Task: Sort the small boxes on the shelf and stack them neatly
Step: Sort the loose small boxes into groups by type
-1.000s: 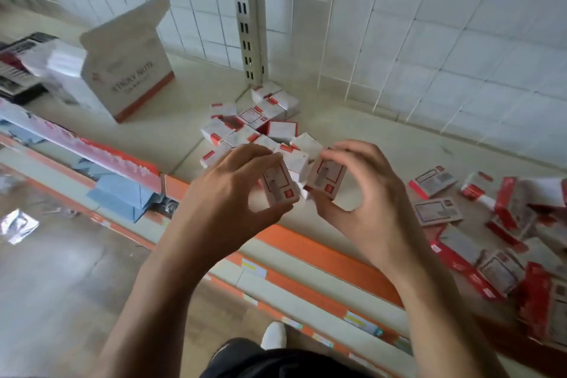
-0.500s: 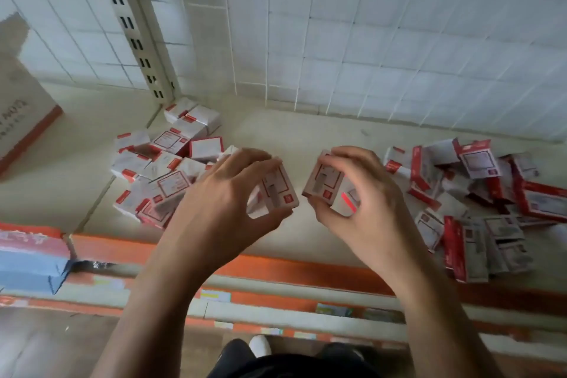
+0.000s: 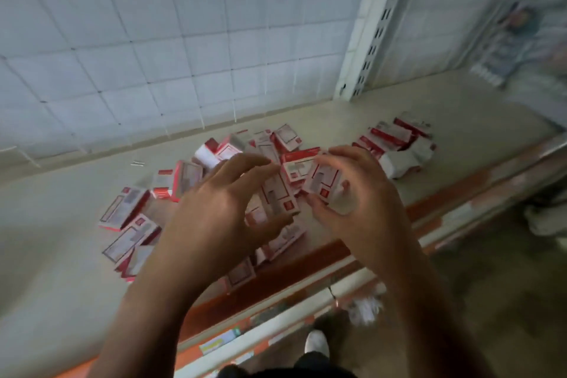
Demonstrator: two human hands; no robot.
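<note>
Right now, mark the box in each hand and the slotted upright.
left box (image 3: 277, 195), head view, printed front face, held by left hand (image 3: 214, 218).
right box (image 3: 325, 178), head view, printed front face, held by right hand (image 3: 368, 202).
slotted upright (image 3: 368, 40), head view, post face midway up.

A white back wall (image 3: 153, 40) ruled into squares rises behind the beige shelf (image 3: 46, 255). A pale slotted upright (image 3: 377, 31) runs up it on the right. Along the shelf's front edge there's an orange strip (image 3: 276, 279), with a lower label rail (image 3: 276, 325) just below. The floor (image 3: 491, 301) looks dull grey-brown, blurred here. The light is soft and even.
</note>
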